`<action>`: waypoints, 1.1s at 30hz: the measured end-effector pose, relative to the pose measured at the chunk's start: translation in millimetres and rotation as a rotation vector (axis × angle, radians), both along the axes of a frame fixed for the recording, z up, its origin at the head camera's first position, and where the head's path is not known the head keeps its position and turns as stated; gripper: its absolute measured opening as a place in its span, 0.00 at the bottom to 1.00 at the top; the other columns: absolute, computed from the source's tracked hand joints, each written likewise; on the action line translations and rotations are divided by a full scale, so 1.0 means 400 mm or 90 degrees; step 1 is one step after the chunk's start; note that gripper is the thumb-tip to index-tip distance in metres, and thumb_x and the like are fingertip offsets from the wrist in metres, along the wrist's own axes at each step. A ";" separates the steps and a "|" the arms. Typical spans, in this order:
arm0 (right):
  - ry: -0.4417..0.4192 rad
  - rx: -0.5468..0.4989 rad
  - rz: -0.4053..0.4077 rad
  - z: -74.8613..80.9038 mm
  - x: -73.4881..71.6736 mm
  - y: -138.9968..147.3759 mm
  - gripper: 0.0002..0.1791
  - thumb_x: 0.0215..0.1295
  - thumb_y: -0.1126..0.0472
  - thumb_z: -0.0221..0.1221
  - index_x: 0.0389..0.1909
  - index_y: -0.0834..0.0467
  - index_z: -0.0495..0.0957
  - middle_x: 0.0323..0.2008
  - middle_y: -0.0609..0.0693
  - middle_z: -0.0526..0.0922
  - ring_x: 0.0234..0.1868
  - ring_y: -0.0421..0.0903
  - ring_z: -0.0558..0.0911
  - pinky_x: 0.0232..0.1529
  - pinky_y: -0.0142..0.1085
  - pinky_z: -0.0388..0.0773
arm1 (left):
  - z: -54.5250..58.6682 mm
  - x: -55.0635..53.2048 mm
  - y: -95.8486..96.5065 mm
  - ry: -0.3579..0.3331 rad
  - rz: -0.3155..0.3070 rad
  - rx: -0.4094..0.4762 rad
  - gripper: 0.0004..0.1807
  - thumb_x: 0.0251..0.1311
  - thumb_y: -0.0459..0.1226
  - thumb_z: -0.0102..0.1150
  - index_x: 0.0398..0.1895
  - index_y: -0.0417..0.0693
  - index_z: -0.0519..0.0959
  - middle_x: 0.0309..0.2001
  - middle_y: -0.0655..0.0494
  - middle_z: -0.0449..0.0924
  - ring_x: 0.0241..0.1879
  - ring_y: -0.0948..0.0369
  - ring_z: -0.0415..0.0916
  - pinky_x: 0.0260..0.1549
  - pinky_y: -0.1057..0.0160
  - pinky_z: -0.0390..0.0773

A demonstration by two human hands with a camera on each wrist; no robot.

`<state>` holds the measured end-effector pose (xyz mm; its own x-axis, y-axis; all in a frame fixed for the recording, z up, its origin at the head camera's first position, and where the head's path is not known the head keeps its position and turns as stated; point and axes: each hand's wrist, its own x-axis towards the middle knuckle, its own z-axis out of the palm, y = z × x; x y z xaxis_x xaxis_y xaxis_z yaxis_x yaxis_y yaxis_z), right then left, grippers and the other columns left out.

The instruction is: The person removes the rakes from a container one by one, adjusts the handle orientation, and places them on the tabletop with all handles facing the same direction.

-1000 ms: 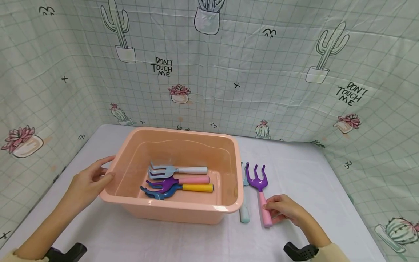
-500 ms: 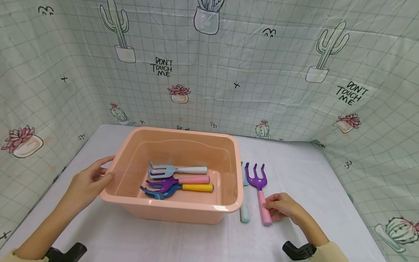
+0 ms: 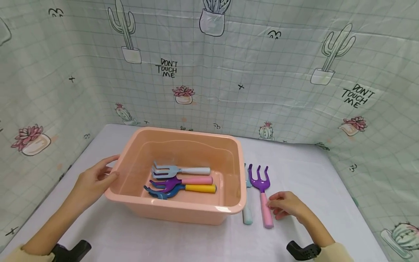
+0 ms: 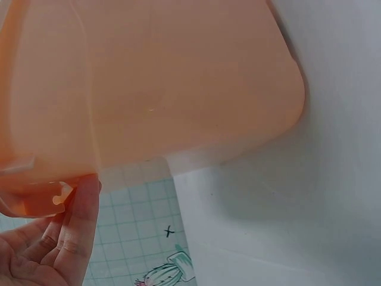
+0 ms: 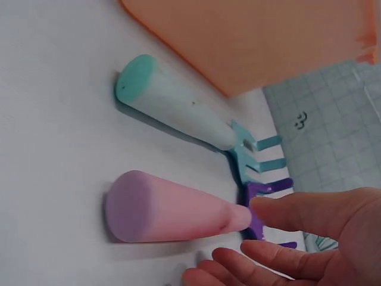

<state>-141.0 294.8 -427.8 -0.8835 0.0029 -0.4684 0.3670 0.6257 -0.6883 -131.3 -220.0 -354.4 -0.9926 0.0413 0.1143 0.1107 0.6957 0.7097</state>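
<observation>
My left hand (image 3: 95,183) grips the left rim of a peach plastic tub (image 3: 176,214); in the left wrist view its fingers (image 4: 80,232) reach under the rim. Inside the tub lie a light-blue hand fork (image 3: 194,170), a purple hand fork with a pink handle (image 3: 198,180) and a blue one with a yellow handle (image 3: 199,188). On the table to the tub's right lies another purple hand fork with a pink handle (image 3: 266,209). My right hand (image 3: 288,205) is beside that handle, thumb and fingers spread apart in the right wrist view.
A pale teal hand fork (image 5: 178,107) lies between the tub and the pink-handled fork, partly hidden by the tub's rim in the head view. Cactus-print cloth (image 3: 209,80) walls off the back and sides of the white table (image 3: 294,160).
My right hand has let go of the pink-handled fork, which stays flat on the table. The left hand keeps its hold on the tub. The head view has shifted slightly.
</observation>
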 end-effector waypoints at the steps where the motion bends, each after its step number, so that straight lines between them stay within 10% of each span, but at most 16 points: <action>1: 0.005 0.007 0.004 0.007 -0.002 0.005 0.21 0.61 0.60 0.58 0.47 0.72 0.72 0.30 0.54 0.81 0.26 0.44 0.78 0.31 0.38 0.80 | 0.000 -0.001 0.002 -0.001 -0.001 0.001 0.27 0.64 0.39 0.51 0.66 0.40 0.63 0.43 0.34 0.79 0.29 0.72 0.77 0.23 0.68 0.74; 7: 0.023 0.041 0.070 0.065 -0.020 0.024 0.24 0.62 0.57 0.57 0.51 0.72 0.70 0.39 0.60 0.80 0.33 0.46 0.79 0.37 0.41 0.80 | 0.003 -0.003 0.009 -0.001 -0.001 -0.002 0.27 0.65 0.39 0.50 0.66 0.39 0.62 0.43 0.34 0.79 0.32 0.58 0.80 0.23 0.68 0.75; 22: 0.109 0.037 0.260 0.314 -0.099 -0.057 0.26 0.63 0.53 0.56 0.55 0.69 0.69 0.46 0.58 0.79 0.44 0.47 0.79 0.47 0.45 0.77 | 0.003 -0.003 0.000 -0.007 -0.006 0.000 0.28 0.65 0.40 0.50 0.66 0.41 0.62 0.44 0.36 0.79 0.30 0.78 0.73 0.25 0.68 0.74; 33: 0.102 0.064 0.387 0.466 -0.167 -0.195 0.27 0.60 0.53 0.59 0.56 0.65 0.70 0.51 0.59 0.77 0.50 0.49 0.79 0.48 0.43 0.77 | -0.001 0.002 0.001 -0.002 -0.007 0.001 0.27 0.65 0.39 0.50 0.66 0.40 0.62 0.44 0.34 0.79 0.36 0.51 0.81 0.25 0.68 0.75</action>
